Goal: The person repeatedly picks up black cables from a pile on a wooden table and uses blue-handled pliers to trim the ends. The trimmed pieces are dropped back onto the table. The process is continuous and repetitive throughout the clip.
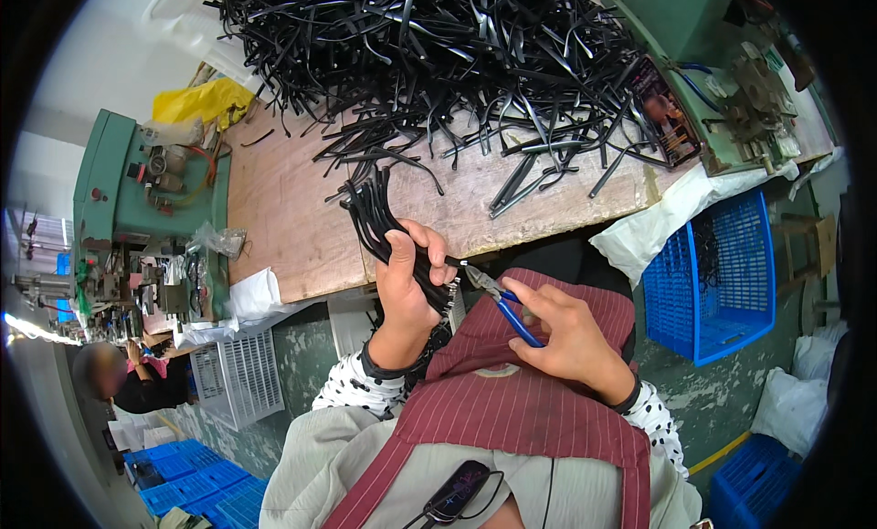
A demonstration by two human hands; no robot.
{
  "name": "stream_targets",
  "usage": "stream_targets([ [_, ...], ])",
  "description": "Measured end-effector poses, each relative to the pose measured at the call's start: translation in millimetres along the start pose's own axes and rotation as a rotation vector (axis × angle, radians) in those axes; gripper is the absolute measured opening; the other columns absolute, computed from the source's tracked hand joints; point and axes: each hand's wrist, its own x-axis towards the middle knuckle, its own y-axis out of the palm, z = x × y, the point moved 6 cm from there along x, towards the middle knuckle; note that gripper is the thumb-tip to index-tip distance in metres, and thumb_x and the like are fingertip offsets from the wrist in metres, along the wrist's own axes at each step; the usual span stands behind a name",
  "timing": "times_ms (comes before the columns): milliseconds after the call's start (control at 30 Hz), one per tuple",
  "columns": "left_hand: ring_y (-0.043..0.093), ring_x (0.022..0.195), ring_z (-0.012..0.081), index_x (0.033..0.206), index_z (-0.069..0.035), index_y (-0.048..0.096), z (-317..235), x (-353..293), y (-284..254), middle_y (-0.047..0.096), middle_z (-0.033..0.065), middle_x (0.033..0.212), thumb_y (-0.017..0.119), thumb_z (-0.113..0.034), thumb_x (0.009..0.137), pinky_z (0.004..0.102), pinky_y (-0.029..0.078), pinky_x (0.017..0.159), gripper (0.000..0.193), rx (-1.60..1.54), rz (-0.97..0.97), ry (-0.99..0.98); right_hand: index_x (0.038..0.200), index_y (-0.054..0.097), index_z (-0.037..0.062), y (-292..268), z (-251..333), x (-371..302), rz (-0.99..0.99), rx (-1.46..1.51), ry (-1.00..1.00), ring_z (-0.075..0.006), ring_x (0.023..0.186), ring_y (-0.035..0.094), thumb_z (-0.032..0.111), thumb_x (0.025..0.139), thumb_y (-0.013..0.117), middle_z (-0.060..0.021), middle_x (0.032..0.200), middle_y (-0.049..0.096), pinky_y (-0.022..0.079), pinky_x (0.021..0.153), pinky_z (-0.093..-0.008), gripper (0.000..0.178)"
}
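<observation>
My left hand [408, 278] is closed round a bundle of black eyeglass temples [368, 214], curved ends up and away from me, metal-tipped ends down by my palm. One temple sticks out sideways from its fingers. My right hand [568, 331] grips a pair of cutting pliers [516, 319] with blue handles. The plier jaws are at the tip of that single temple; whether they close on it is too small to tell. Both hands are above my lap, in front of the table's near edge. A large heap of black temples [429, 54] covers the far part of the table.
The wooden table [283, 191] carries loose temples near its front edge. Green machines [137, 177] stand at the left and right. Beside the table at right is a blue plastic crate [722, 319]; a white crate [239, 378] stands at left. Another person [151, 383] sits far left.
</observation>
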Motion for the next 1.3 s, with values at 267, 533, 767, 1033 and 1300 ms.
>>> stream_targets([
  [267, 0.059, 0.064, 0.0163, 0.087, -0.006, 0.064, -53, -57, -136, 0.061, 0.0031, 0.072, 0.080, -0.032, 0.076, 0.0301, 0.046, 0.060, 0.033, 1.430, -0.080, -0.528, 0.138, 0.050, 0.0110, 7, 7, 0, 0.086, -0.033, -0.002, -0.0266, 0.075, 0.063, 0.019, 0.069, 0.078, -0.0100, 0.086, 0.057, 0.054, 0.068, -0.0371, 0.075],
  [533, 0.056, 0.119, 0.0345, 0.131, -0.012, 0.058, -96, -11, -133, 0.060, 0.0187, 0.128, 0.083, -0.034, 0.069, 0.0477, 0.044, 0.099, 0.070, 1.673, 0.424, -0.280, 0.139, 0.049, 0.0122, 20, 4, 7, 0.124, -0.044, -0.023, -0.0268, 0.076, 0.064, 0.023, 0.069, 0.079, -0.0099, 0.088, 0.059, 0.054, 0.067, -0.0376, 0.077],
  [767, 0.009, 0.148, 0.0425, 0.155, -0.029, 0.018, -77, 188, -160, 0.011, 0.0191, 0.161, 0.087, -0.056, 0.049, 0.0637, 0.019, 0.111, 0.130, 2.131, 0.260, 0.092, 0.138, 0.050, 0.0138, 8, -1, 0, 0.066, -0.120, 0.004, -0.0285, 0.075, 0.064, 0.027, 0.067, 0.080, -0.0101, 0.088, 0.058, 0.054, 0.065, -0.0396, 0.079],
  [1033, 0.047, 0.115, 0.0358, 0.137, -0.027, 0.053, -10, 185, -92, 0.052, 0.0182, 0.125, 0.075, -0.053, 0.073, 0.0493, 0.037, 0.093, 0.072, 1.976, 0.255, 0.494, 0.138, 0.051, 0.0142, 6, -20, 1, 0.026, -0.163, 0.053, -0.0273, 0.076, 0.065, 0.026, 0.065, 0.081, -0.0100, 0.089, 0.059, 0.054, 0.066, -0.0390, 0.079],
  [1300, 0.043, 0.117, 0.0366, 0.125, -0.022, 0.061, 55, 119, -2, 0.047, 0.0210, 0.129, 0.072, -0.040, 0.080, 0.0489, 0.031, 0.097, 0.049, 1.875, 0.080, 0.535, 0.138, 0.050, 0.0135, 4, -19, 13, -0.018, -0.158, 0.011, -0.0263, 0.080, 0.064, 0.023, 0.066, 0.080, -0.0100, 0.092, 0.057, 0.054, 0.067, -0.0386, 0.080],
])
